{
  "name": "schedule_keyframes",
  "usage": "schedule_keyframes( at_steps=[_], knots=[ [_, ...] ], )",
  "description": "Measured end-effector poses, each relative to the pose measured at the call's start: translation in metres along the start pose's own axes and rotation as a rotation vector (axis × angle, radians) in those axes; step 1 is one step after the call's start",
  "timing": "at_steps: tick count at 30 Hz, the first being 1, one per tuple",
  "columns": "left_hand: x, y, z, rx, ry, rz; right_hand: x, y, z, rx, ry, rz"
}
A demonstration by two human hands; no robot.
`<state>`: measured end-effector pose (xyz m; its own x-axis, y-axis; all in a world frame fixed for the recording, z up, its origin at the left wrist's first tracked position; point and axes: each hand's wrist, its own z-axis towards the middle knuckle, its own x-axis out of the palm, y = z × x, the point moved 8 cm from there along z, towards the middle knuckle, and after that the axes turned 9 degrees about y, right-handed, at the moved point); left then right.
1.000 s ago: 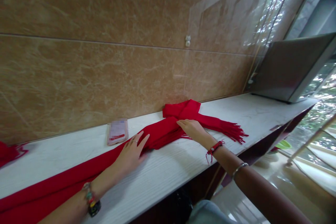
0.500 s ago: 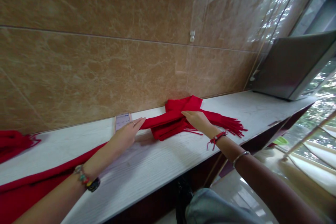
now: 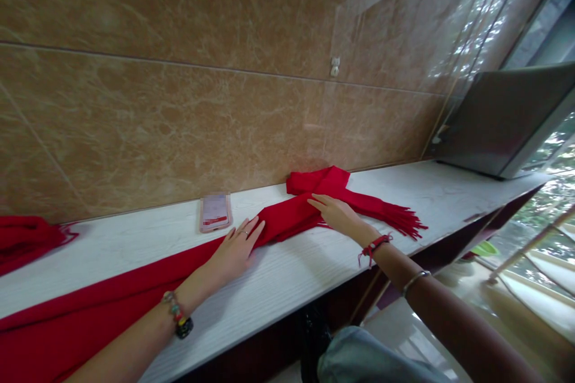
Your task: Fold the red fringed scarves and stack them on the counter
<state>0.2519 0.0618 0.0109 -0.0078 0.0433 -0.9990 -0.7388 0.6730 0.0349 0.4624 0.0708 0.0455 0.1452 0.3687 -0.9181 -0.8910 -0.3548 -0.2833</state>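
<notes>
A long red scarf (image 3: 135, 287) lies stretched along the white counter (image 3: 291, 269) and runs off the lower left. My left hand (image 3: 236, 248) rests flat on it with fingers spread. My right hand (image 3: 339, 213) lies flat, fingers straight, on the scarf's folded part near the wall. The fringed end (image 3: 399, 218) sticks out to the right past that hand. I wear a beaded bracelet on the left wrist and a red cord and a metal bangle on the right arm.
A phone in a pink case (image 3: 215, 211) lies against the brown marble wall (image 3: 179, 102), just beyond my left hand. More red cloth (image 3: 27, 236) sits at the far left. A grey box-like appliance (image 3: 498, 119) stands at the counter's right end.
Half a second ago my left hand was up near the phone and the scarf was bunched; now the hand is back flat on the scarf, which lies straight again. My right hand has barely moved.
</notes>
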Motion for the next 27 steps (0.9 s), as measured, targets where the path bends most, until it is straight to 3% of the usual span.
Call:
schedule_keyframes(
  at_steps=[3, 7, 16, 22, 27],
  knots=[
    [-0.016, -0.011, 0.007, -0.072, -0.137, -0.071, -0.01, 0.014, 0.006, -0.08, 0.003, -0.002],
    [-0.025, -0.02, 0.024, -0.192, -0.256, -0.124, -0.006, 0.018, 0.011, -0.085, 0.064, 0.003],
    [-0.016, -0.026, 0.034, -0.207, -0.211, -0.11, 0.004, 0.011, 0.008, -0.113, 0.085, 0.043],
    [-0.027, -0.026, 0.037, -0.298, -0.315, -0.148, 0.004, 0.009, 0.011, -0.135, 0.055, 0.054],
    [-0.023, -0.024, 0.04, -0.272, -0.279, -0.172, 0.007, 0.006, 0.011, -0.145, 0.055, 0.055]
  ],
)
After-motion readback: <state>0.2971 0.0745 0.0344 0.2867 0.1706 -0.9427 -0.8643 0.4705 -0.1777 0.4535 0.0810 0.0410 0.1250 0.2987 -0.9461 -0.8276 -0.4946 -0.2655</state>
